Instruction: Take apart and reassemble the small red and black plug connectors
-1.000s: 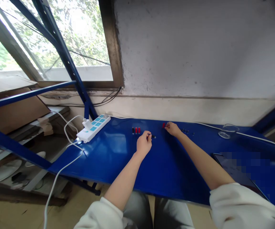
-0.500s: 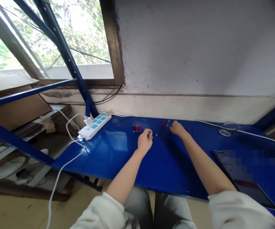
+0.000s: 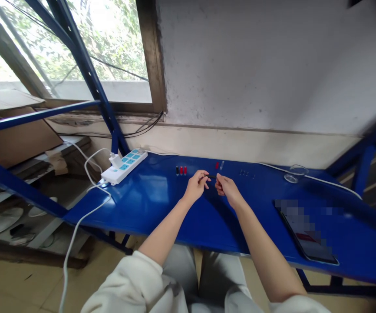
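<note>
The right hand (image 3: 227,188) has moved: half a second ago it was further right of the strip (image 3: 124,167), and now it is close to the left hand (image 3: 194,187). The left hand pinches one black stick (image 3: 211,176), well to the right of the strip. The right hand is curled closed on the stick's other end. Just right of the strip are one black tube (image 3: 177,170) and two red tubes (image 3: 181,170). Further right of the strip are one red bit (image 3: 217,165) and one clear tube (image 3: 222,165).

The bench (image 3: 162,217) is blue, the held piece (image 3: 212,176) black. The cylinders (image 3: 181,170) are black and red, the power strip (image 3: 113,176) white and blue.
</note>
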A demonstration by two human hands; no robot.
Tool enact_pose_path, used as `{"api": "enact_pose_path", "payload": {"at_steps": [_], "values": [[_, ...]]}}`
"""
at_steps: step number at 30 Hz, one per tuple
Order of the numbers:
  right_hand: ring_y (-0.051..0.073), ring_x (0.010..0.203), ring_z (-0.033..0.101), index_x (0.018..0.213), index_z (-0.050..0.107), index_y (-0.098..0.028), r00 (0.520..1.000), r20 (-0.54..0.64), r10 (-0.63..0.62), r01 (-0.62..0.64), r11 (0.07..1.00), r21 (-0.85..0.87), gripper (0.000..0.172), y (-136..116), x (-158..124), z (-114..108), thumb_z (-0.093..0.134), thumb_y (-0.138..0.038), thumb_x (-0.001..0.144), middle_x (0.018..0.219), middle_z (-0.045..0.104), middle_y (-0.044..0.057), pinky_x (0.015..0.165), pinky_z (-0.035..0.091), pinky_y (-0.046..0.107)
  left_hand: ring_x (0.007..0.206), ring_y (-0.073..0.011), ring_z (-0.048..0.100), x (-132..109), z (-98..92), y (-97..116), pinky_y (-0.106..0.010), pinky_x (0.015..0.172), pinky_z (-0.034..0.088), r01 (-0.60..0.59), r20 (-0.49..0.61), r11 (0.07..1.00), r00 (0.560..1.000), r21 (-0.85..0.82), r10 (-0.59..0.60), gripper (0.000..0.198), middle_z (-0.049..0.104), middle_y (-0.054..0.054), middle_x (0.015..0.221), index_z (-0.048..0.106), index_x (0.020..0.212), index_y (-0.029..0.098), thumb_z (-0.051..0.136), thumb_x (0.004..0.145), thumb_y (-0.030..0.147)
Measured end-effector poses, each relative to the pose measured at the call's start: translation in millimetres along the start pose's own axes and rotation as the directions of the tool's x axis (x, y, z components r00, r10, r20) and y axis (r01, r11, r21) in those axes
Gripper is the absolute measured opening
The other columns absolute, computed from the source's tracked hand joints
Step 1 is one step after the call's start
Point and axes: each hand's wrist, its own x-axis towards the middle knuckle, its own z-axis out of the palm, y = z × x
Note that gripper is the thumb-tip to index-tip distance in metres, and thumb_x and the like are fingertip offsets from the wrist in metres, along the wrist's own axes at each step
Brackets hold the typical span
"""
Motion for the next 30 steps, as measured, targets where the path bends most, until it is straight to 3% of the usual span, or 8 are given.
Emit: {"api": "enact_pose_path", "payload": {"at_steps": [6, 11, 15, 20, 25, 30], "values": [[0.005, 0.041, 0.028, 0.057, 0.036, -0.019, 0.962, -0.082, -0.260, 0.264, 0.964, 0.040, 0.039, -3, -15, 12, 0.046, -0.051, 0.078, 0.050, 0.032, -0.006, 0.040, 0.023, 0.020, 0.055, -0.0073, 0.058, -7, -8.8, 15, -0.023, 0.063, 0.045, -0.019, 0.027, 1.000, 0.999, -0.016, 0.019, 0.015, 0.057, 0.000, 0.078, 0.042, 0.097, 0.019, 0.036, 0.086, 0.025], [0.007, 0.046, 0.031, 0.061, 0.040, -0.019, 0.928, -0.056, -0.367, 0.365, 0.930, -0.046, 0.038, -7, -21, 16, 0.041, -0.051, 0.081, 0.054, 0.035, -0.005, 0.044, 0.027, 0.021, 0.057, -0.0072, 0.055, -11, -21.9, 32, -0.023, 0.065, 0.043, -0.106, 0.053, 0.981, 0.994, 0.160, 0.098, 0.016, 0.053, 0.002, 0.073, 0.042, 0.094, 0.019, 0.031, 0.088, 0.030], [0.007, 0.048, 0.034, 0.065, 0.043, -0.019, 0.911, -0.032, -0.410, 0.402, 0.904, -0.146, 0.036, -11, -23, 17, 0.038, -0.050, 0.083, 0.055, 0.036, -0.005, 0.046, 0.029, 0.021, 0.059, -0.0092, 0.051, -13, -27.9, 41, -0.024, 0.065, 0.042, -0.106, 0.021, 0.948, 0.994, 0.300, 0.105, 0.024, 0.051, 0.001, 0.067, 0.044, 0.086, 0.019, 0.027, 0.089, 0.037], [0.007, 0.049, 0.036, 0.074, 0.047, -0.020, 0.893, 0.010, -0.450, 0.441, 0.870, -0.221, 0.033, -14, -25, 17, 0.037, -0.049, 0.084, 0.058, 0.040, -0.004, 0.047, 0.031, 0.020, 0.052, -0.0095, 0.049, -14, -29.9, 48, -0.023, 0.060, 0.040, -0.044, -0.068, 0.945, 0.995, 0.324, 0.070, 0.034, 0.048, 0.002, 0.055, 0.043, 0.069, 0.018, 0.025, 0.089, 0.039], [0.007, 0.049, 0.043, 0.099, 0.049, -0.020, 0.887, 0.099, -0.451, 0.462, 0.866, -0.192, 0.031, -17, -25, 13, 0.040, -0.045, 0.083, 0.068, 0.048, -0.002, 0.049, 0.038, 0.022, 0.046, -0.0079, 0.049, -14, -30.7, 52, -0.021, 0.055, 0.039, 0.021, -0.146, 0.961, 0.989, 0.275, 0.020, 0.040, 0.050, 0.003, 0.051, 0.045, 0.061, 0.017, 0.031, 0.086, 0.045], [0.008, 0.048, 0.046, 0.094, 0.052, -0.018, 0.893, 0.091, -0.441, 0.447, 0.845, -0.295, 0.029, -17, -21, 11, 0.045, -0.042, 0.080, 0.067, 0.054, 0.000, 0.048, 0.040, 0.023, 0.042, -0.0059, 0.049, -12, -27.5, 48, -0.020, 0.048, 0.040, 0.033, -0.206, 0.995, 0.979, 0.095, -0.013, 0.037, 0.057, 0.001, 0.061, 0.055, 0.072, 0.015, 0.039, 0.083, 0.047]]}}
